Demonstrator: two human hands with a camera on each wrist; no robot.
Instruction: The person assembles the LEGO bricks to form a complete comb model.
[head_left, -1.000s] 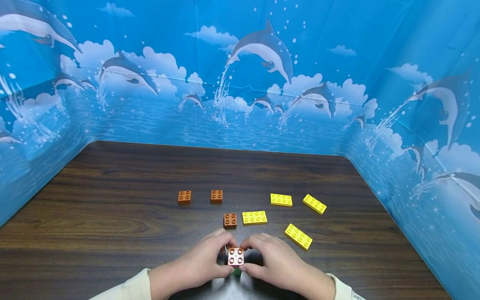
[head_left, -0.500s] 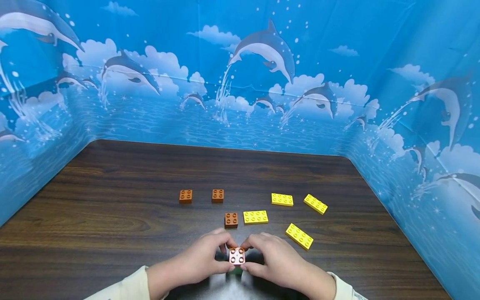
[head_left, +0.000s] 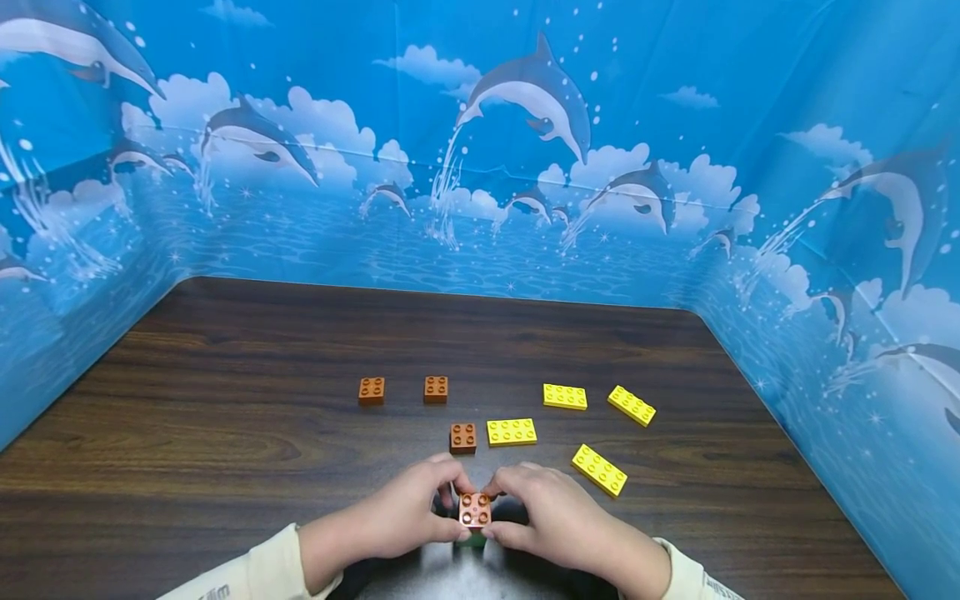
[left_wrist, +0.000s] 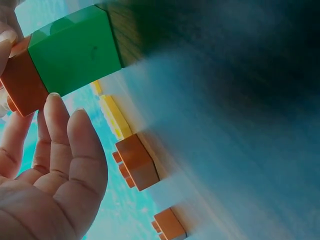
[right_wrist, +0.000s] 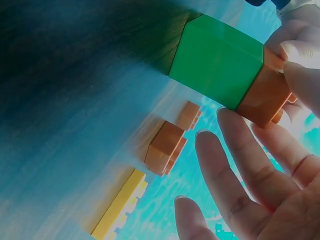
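Near the table's front edge, a brown four-stud toy brick (head_left: 475,510) sits on top of a taller green block (left_wrist: 77,52). From the left, my left hand (head_left: 408,512) pinches the brown brick between thumb and fingers. My right hand (head_left: 551,517) grips the same brick from the opposite side. In the right wrist view, the green block (right_wrist: 217,60) stands on the table with its upper end against the brown brick (right_wrist: 266,96); the other fingers of that hand are spread below the brick.
Just beyond the hands lies a loose brown brick (head_left: 462,438), with two more, one brown brick (head_left: 436,389) and another brown brick (head_left: 371,391), farther back. Several flat yellow bricks (head_left: 512,432) lie to the right. A blue dolphin-print curtain (head_left: 450,233) borders the dark wooden table (head_left: 225,433).
Both hands keep their hold on the brown brick in nearly the same place. The white glare on its studded top has faded to orange-brown.
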